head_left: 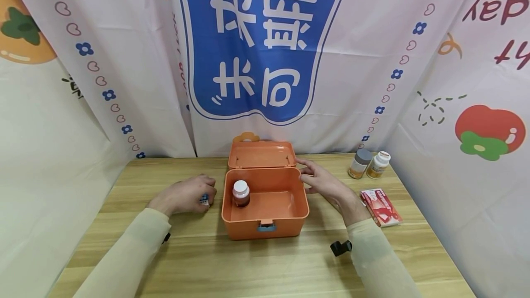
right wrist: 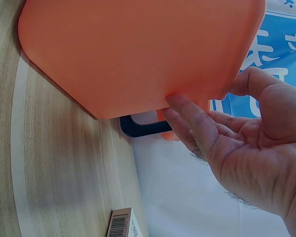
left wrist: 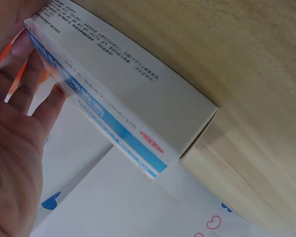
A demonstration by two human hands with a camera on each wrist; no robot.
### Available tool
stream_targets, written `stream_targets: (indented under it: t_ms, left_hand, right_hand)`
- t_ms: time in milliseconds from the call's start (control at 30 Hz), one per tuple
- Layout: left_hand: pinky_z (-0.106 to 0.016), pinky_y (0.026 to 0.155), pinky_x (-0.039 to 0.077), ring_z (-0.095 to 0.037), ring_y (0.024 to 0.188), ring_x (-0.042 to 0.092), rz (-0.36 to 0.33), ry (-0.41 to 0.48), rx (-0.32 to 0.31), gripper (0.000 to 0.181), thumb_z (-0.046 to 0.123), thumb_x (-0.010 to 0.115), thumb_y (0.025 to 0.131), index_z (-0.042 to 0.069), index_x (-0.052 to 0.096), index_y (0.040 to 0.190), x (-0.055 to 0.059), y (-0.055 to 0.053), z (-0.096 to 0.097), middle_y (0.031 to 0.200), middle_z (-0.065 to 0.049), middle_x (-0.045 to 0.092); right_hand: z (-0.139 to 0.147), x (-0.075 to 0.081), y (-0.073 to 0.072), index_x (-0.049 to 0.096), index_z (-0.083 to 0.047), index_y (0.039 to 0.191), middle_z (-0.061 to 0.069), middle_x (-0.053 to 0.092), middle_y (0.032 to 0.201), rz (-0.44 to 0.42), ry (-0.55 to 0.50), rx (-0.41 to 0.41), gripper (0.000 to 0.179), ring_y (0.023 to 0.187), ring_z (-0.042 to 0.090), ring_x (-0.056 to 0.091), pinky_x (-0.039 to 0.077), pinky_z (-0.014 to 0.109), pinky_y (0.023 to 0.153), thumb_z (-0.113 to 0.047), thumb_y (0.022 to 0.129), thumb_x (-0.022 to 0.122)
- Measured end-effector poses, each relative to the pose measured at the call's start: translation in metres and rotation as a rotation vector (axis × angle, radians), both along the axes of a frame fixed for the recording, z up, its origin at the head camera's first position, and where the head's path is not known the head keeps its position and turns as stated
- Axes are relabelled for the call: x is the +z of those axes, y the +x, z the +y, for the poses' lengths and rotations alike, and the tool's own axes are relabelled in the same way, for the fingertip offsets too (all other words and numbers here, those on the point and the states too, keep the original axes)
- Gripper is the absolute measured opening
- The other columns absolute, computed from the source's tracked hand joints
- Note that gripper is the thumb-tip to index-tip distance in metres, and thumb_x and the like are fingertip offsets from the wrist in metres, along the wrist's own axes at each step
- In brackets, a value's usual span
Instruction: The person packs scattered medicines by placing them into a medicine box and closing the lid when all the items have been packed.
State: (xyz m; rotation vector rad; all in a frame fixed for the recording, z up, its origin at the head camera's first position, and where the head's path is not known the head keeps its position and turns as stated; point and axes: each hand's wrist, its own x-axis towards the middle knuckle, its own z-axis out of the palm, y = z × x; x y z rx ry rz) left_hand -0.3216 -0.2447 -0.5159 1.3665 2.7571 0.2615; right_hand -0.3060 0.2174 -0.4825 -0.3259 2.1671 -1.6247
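Observation:
An orange storage box [head_left: 265, 229] stands with its lid [head_left: 262, 155] folded back. Inside it, at the left, sits a white-capped pill bottle [head_left: 241, 194]. My left hand [head_left: 188, 193], left of the box, grips one end of a white and blue medicine carton [left wrist: 123, 94] low against the table; from the head view the carton is mostly covered by the hand. At the box's right rear, my right hand [head_left: 325, 183] holds the wall, its thumb at the rim and fingers [right wrist: 192, 116] against the outer side. The thumb's tip is hidden in the right wrist view.
A grey-capped bottle [head_left: 360, 163] and a white-capped bottle [head_left: 378, 165] stand at the table's back right. A red and white carton [head_left: 381, 207] lies in front of them. Printed curtains [head_left: 136, 59] enclose the wooden table [head_left: 248, 270] at the back and sides.

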Motion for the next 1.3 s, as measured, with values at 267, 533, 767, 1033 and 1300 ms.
stream_targets:
  t_ms: [267,533,767,1033,1300]
  left_hand:
    - [-0.041,0.095,0.064,-0.010,0.101,0.063,-0.016,-0.015,0.017,0.028,0.006,0.093,0.084,0.027,0.075,0.085,-0.002,-0.001,0.001,0.101,0.012,0.066]
    - [-0.039,0.093,0.062,-0.012,0.102,0.061,-0.035,-0.028,0.046,0.028,0.004,0.090,0.084,0.026,0.073,0.087,-0.003,-0.002,0.000,0.101,0.012,0.063]
    - [-0.037,0.090,0.060,-0.011,0.101,0.059,-0.035,-0.014,0.057,0.029,0.005,0.090,0.083,0.028,0.073,0.088,-0.007,-0.003,-0.002,0.102,0.011,0.063]
    - [-0.055,0.113,0.064,-0.026,0.128,0.071,-0.078,0.039,0.131,0.024,0.016,0.092,0.092,0.023,0.082,0.113,-0.012,0.000,-0.009,0.134,0.001,0.077]
    - [-0.074,0.133,0.047,-0.048,0.165,0.053,-0.157,0.096,0.263,0.059,0.029,0.090,0.100,0.018,0.074,0.155,-0.011,0.008,-0.022,0.177,-0.014,0.059]
  right_hand:
    - [0.000,0.000,0.000,0.023,-0.010,0.188,0.036,0.053,0.171,-0.002,-0.002,-0.002,0.077,0.153,0.046,0.065,0.064,0.062,0.118,-0.011,0.117,0.052]
    - [0.001,-0.002,-0.001,0.023,-0.009,0.188,0.038,0.052,0.170,0.008,-0.010,0.002,0.078,0.151,0.043,0.065,0.065,0.061,0.118,-0.010,0.116,0.053]
    - [0.000,-0.001,-0.001,0.024,-0.009,0.188,0.036,0.052,0.171,0.001,-0.008,-0.002,0.076,0.151,0.041,0.065,0.066,0.059,0.117,-0.011,0.117,0.053]
    - [0.001,-0.002,-0.001,0.022,-0.007,0.188,0.038,0.051,0.173,0.003,-0.018,0.004,0.077,0.152,0.043,0.064,0.066,0.060,0.117,-0.011,0.117,0.052]
    - [0.001,-0.002,-0.001,0.023,-0.009,0.188,0.037,0.052,0.170,0.004,-0.013,0.005,0.077,0.151,0.042,0.065,0.066,0.060,0.117,-0.011,0.116,0.053]
